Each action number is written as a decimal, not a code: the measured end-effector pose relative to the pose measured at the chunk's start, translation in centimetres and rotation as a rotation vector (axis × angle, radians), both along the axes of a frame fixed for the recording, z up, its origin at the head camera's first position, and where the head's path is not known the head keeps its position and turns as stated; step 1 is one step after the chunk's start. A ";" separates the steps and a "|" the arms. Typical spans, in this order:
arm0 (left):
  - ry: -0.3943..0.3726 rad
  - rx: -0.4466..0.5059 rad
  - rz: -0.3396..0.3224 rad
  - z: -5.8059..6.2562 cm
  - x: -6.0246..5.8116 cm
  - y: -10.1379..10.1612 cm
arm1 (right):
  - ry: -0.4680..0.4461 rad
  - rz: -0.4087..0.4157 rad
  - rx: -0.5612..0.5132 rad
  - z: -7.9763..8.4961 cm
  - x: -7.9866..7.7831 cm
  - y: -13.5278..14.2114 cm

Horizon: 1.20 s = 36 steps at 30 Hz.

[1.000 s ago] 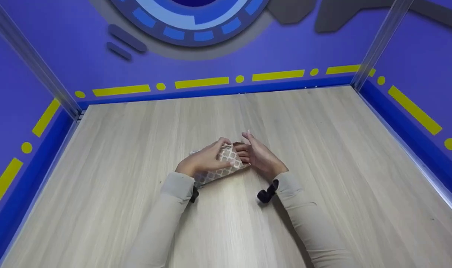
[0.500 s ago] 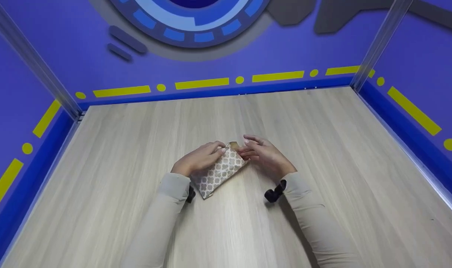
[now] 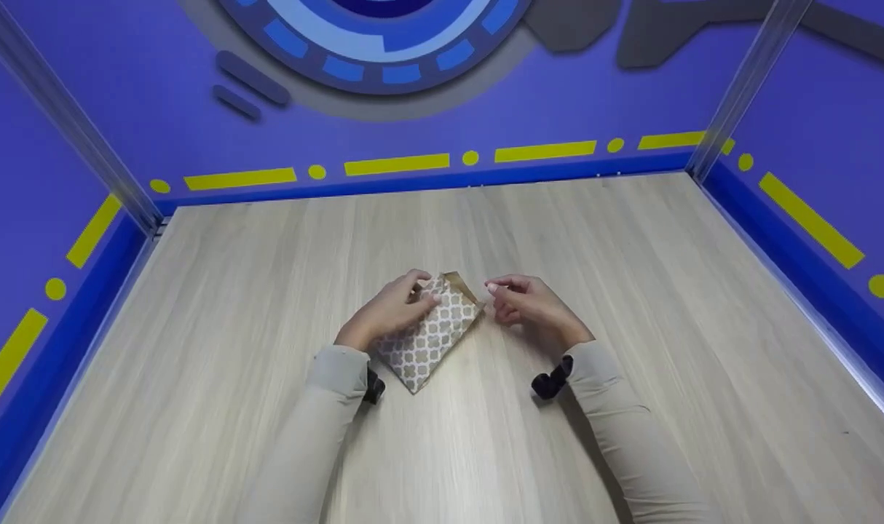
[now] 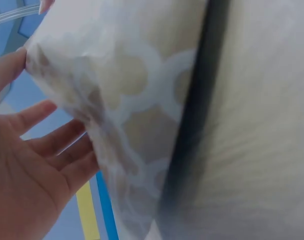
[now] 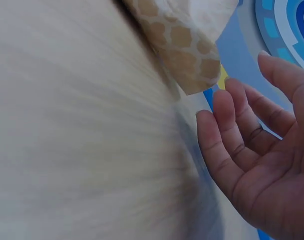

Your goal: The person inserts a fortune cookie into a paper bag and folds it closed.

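A tan paper bag (image 3: 431, 335) with a white lattice pattern lies tilted at the middle of the table, its mouth gaping toward the upper right and its brown inside showing. My left hand (image 3: 395, 311) holds the bag by its left side, thumb on the patterned face and fingers behind the edge. In the left wrist view the bag (image 4: 136, 100) fills the middle, pinched near the thumb. My right hand (image 3: 535, 306) is just right of the mouth, apart from the bag, its fingers loosely bent around nothing. The right wrist view shows the bag's corner (image 5: 187, 55) beyond those fingertips.
The wood-grain table (image 3: 267, 276) spreads around both hands. Blue-purple panels with yellow dashes (image 3: 398, 164) stand along its back and sides, joined by metal corner posts (image 3: 748, 87). A small black camera (image 3: 551, 384) is strapped on the right wrist.
My right hand has come out of the bag's mouth and moved right. The bag has turned, with its lower corner swinging into view, while my left hand keeps hold of it.
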<state>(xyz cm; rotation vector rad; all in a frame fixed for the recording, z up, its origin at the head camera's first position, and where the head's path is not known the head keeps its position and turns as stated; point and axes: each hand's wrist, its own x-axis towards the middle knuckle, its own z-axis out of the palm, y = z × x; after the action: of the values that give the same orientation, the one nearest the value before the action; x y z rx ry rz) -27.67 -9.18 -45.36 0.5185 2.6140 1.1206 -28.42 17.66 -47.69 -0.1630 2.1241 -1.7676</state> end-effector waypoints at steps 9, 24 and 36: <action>0.126 0.159 0.142 -0.2 -0.1 0.5 | 0.001 0.027 -0.009 0.4 0.2 -0.2; 0.136 0.380 0.192 0.6 0.7 1.9 | 0.165 -0.090 -0.108 2.8 0.3 -1.5; 0.036 0.529 0.126 1.3 0.8 1.4 | 0.242 -0.093 -0.208 3.3 0.6 -1.3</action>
<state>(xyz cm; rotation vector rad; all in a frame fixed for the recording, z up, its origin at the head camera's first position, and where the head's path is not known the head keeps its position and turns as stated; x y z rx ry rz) -26.90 -7.77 -44.05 0.4765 2.3889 1.8741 -27.84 16.37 -44.41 -0.3545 2.1335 -2.1170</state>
